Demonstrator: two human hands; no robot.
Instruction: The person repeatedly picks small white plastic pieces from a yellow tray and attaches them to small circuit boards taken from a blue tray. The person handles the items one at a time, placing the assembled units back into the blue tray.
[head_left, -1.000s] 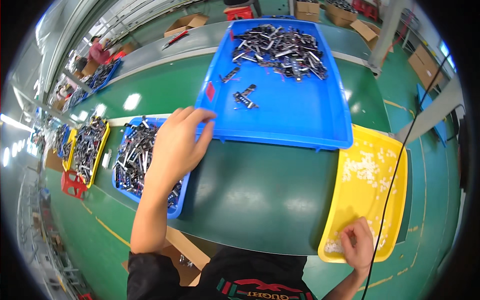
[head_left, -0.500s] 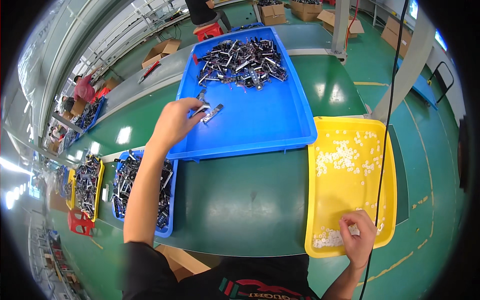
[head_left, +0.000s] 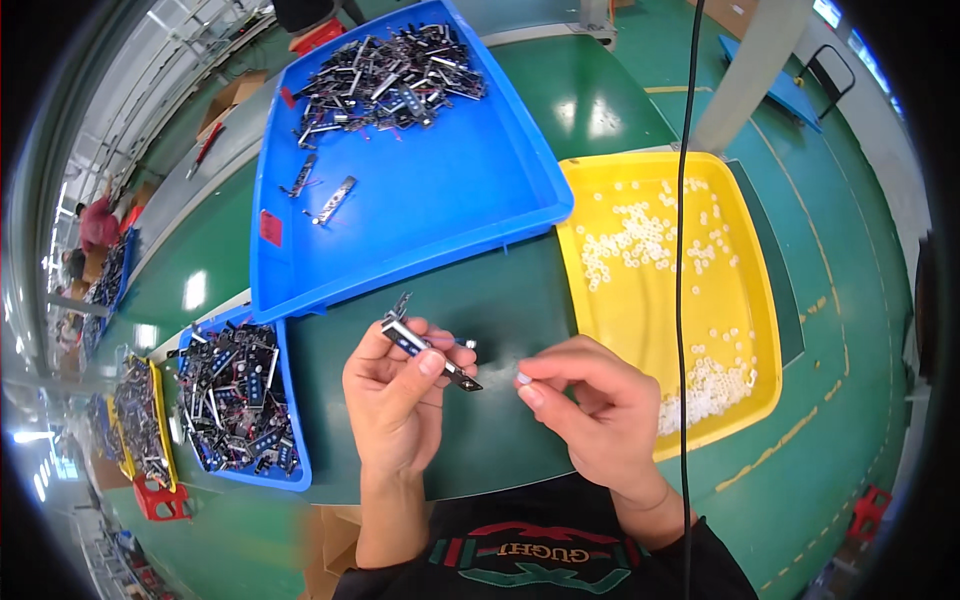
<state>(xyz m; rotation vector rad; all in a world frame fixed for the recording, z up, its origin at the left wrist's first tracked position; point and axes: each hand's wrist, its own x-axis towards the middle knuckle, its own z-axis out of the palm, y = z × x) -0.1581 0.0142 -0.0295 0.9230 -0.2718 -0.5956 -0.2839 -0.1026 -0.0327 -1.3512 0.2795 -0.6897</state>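
In front of me, above the green tabletop, my left hand [head_left: 395, 405] is closed on a small narrow electronic module [head_left: 406, 338], black and silver with dark ends and a short lead. My right hand [head_left: 605, 405], just to the right, pinches a tiny white plastic ring [head_left: 524, 379] between thumb and fingertips. The ring and the module are apart. Beyond my hands, the large blue tray [head_left: 420, 190] holds a heap of similar modules [head_left: 395, 75] and two loose ones [head_left: 334, 200]. The yellow tray [head_left: 630, 320] at the right holds many white rings [head_left: 705, 392].
A smaller blue bin [head_left: 300, 450] full of modules stands at the left, with a yellow bin [head_left: 160, 425] farther left. A black cable [head_left: 682, 250] hangs down across the yellow tray. A red stool [head_left: 160, 498] stands on the floor at the left.
My left hand has come back from the large blue tray with a module. My right hand has left the yellow tray, moving left with a white ring. The view has shifted.
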